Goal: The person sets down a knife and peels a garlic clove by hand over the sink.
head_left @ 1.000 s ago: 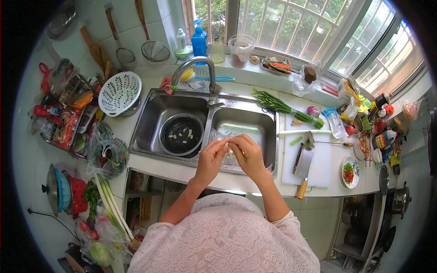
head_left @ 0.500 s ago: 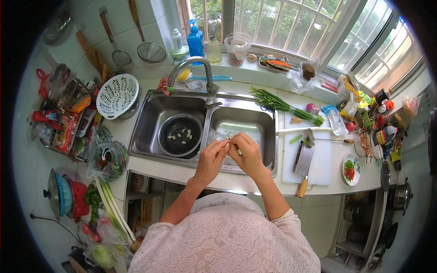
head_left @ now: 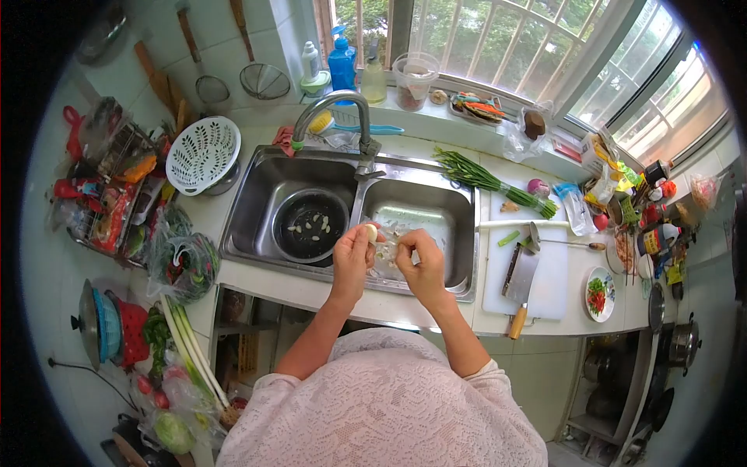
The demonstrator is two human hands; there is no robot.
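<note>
Plainly pale, rounded garlic clove in left hand.

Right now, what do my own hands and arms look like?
Your left hand and right hand are both bare, with no gloves, watch or bracelet showing. The sleeves are pale pink, matching your lace-patterned top, and leave the forearms uncovered.

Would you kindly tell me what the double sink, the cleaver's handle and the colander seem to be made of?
The double sink: probably stainless steel, grey and satiny, with soft reflections. The cleaver's handle: likely wood, judging by its warm tan; finish unclear. The colander: probably plastic, opaque white and smooth-looking, though enamelled metal is possible.
</note>
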